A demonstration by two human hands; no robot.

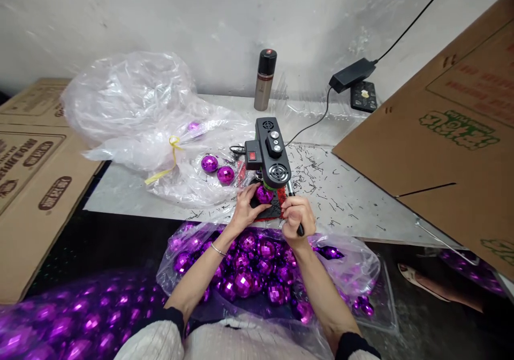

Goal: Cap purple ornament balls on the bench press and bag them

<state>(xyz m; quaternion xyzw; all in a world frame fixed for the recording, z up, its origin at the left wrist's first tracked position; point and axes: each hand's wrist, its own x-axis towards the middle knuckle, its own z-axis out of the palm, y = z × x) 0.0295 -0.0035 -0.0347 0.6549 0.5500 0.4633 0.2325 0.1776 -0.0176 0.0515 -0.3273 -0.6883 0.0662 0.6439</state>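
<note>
My left hand grips a shiny purple faceted bauble under the head of a small black bench drill press. Closed round the black-tipped lever on the press's right side is my right hand. The drill tip is hidden behind the press head and the bauble. Two more purple baubles lie on clear plastic to the left of the press. A bag of purple baubles sits below the table edge, in front of my body.
A knotted plastic bag fills the table's left side. A spray can stands behind the press, with a power adapter and phone farther right. Cardboard boxes flank the table. Dark shavings litter it. A person's foot shows lower right.
</note>
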